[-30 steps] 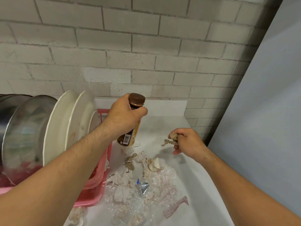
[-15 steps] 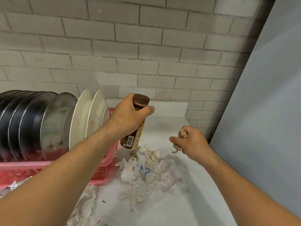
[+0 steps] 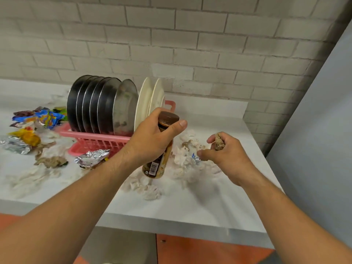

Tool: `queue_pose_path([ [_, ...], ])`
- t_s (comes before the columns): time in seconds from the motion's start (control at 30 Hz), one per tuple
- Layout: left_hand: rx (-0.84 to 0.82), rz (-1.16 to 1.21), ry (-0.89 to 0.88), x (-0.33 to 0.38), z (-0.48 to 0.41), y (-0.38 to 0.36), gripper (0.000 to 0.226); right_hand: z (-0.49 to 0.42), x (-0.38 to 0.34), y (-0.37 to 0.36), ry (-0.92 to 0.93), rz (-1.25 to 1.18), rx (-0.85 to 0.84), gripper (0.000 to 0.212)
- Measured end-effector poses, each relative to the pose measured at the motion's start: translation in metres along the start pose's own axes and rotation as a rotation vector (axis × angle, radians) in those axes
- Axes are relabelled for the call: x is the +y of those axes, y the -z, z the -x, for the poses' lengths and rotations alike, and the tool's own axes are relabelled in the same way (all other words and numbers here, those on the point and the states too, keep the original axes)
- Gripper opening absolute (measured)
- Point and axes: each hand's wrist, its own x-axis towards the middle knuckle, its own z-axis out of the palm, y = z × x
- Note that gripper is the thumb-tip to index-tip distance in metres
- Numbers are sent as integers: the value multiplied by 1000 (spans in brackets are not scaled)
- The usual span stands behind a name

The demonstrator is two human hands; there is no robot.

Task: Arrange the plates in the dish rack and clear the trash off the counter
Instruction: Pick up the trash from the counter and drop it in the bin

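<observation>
My left hand (image 3: 152, 138) grips a brown-capped drink bottle (image 3: 159, 164) near its top and holds it above the white counter (image 3: 190, 204). My right hand (image 3: 222, 153) clutches a crumpled brownish paper scrap (image 3: 219, 141) to the right of the bottle. A pink dish rack (image 3: 95, 141) stands behind my left arm. Several dark and steel plates (image 3: 99, 105) stand upright in it, with two white plates (image 3: 150, 100) at its right end. Crumpled white tissues and clear plastic (image 3: 186, 159) lie under and between my hands.
Colourful wrappers (image 3: 42, 117), a yellow wrapper (image 3: 28, 136), foil pieces (image 3: 91, 158) and more tissues (image 3: 49, 161) litter the counter left of the rack. A brick wall runs behind, a grey panel (image 3: 314, 130) closes the right side, and orange cabinet fronts (image 3: 200, 252) sit below the counter edge.
The view has pulled back and swung left, showing the whole rack and the litter left of it. Both hands keep their hold on the bottle and the scrap, now nearer the counter's front.
</observation>
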Motion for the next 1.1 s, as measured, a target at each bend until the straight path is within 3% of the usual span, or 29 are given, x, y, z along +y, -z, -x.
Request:
queue_pose_path([
  [0.17,26,19,-39,-13,37,34,28,33,-17,-37,35,18,14,7],
  [0.3,-9,-16,-68,-32,76,69,41,69,-22,-77,4,-26,-47,8],
  [0.53,-133,-99,-106,-110,153,135,40,154,1,-183,-7,33,37,14],
  [0.63,-215,-148,-54,-151,186,145,38,192,20,-223,-95,29,71,52],
  [0.7,-261,-192,-19,-174,206,147,37,210,33,-240,-170,-31,96,59],
  [0.87,-347,-271,79,-233,243,137,45,236,86,-277,-296,68,74,44],
  [1.1,-332,-362,190,-357,308,93,40,268,216,-330,-470,157,-52,25],
])
